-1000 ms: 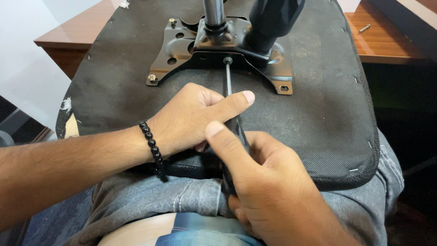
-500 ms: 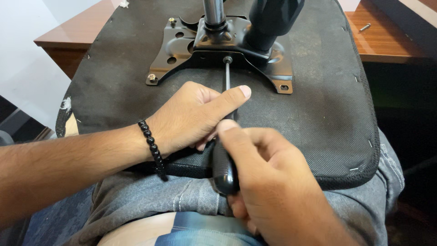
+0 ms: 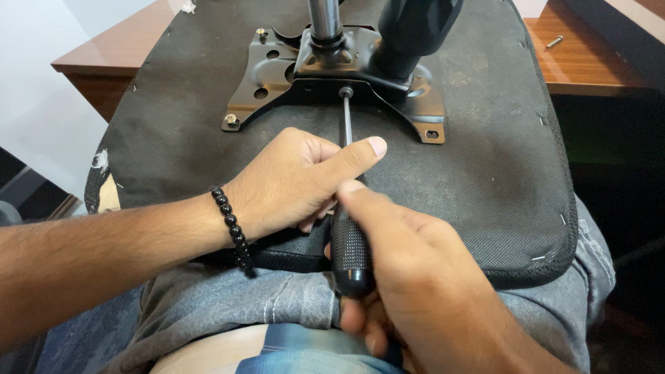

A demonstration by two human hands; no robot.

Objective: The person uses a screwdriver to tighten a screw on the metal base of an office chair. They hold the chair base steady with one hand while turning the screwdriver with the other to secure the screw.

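Two hands (image 3: 298,183) (image 3: 415,277), screwdriver (image 3: 345,125), bracket (image 3: 332,76)

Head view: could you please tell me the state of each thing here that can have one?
screwdriver: tip on the bolt at the plate's front edge, handle gripped.
right hand: closed round the black handle.
left hand: steadying the shaft.
metal plate: lying on the seat underside, bolts in its left corners.
chair seat: upside down across the lap.
loose screw: lying on the wooden table.
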